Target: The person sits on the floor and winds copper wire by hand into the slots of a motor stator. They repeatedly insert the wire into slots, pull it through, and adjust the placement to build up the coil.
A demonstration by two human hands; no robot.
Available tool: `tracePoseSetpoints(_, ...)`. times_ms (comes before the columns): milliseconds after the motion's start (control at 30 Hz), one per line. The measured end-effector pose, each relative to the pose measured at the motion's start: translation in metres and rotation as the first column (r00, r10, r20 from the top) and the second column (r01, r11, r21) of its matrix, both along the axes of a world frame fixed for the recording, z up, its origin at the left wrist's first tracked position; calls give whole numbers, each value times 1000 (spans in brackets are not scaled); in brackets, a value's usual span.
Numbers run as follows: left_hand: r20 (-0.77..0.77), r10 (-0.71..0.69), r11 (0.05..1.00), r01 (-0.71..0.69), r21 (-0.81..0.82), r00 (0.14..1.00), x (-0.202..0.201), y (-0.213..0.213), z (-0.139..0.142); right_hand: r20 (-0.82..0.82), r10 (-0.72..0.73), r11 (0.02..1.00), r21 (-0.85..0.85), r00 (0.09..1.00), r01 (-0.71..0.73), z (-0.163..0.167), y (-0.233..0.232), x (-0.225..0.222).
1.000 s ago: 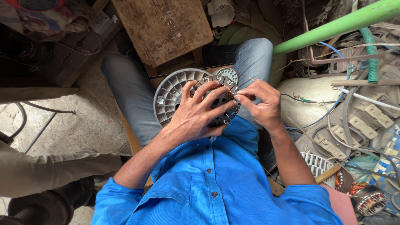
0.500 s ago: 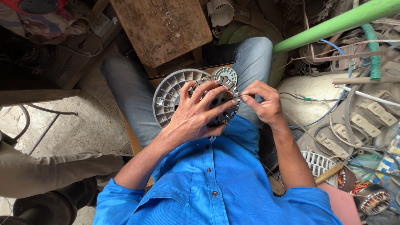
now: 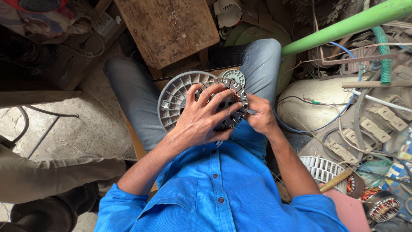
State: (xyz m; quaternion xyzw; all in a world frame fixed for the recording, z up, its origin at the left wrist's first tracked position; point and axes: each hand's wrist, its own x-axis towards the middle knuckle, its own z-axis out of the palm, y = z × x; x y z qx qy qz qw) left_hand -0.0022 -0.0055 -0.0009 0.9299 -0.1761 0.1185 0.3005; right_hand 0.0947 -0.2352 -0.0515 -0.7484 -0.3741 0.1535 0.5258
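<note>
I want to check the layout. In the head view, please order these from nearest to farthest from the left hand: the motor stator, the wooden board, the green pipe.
From the left hand:
1. Motor stator, under its fingers.
2. Wooden board, above, past the knees.
3. Green pipe, upper right.

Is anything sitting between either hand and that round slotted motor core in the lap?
Nothing visible does. The left hand lies spread directly over the motor core, fingers on it, and the right hand pinches at its right edge. The grey ribbed disc sits behind it.
</note>
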Motion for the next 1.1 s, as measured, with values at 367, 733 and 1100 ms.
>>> tracePoseSetpoints(367, 3, 9, 1000, -9, -22, 1000, 1, 0, 3, 54, 58, 995, -84, 997, -53, 34, -31, 5)
tracePoseSetpoints(733, -6, 16, 1000, -16, -19, 1000, 1, -1, 4, 69, 55, 997, -49, 996, -51, 55, -11, 3)
tracePoseSetpoints(1100, -40, 9, 1000, -9, -8, 999, 1, 0, 3, 233, -57, 995, -66, 971, 75, 55, 10, 12)
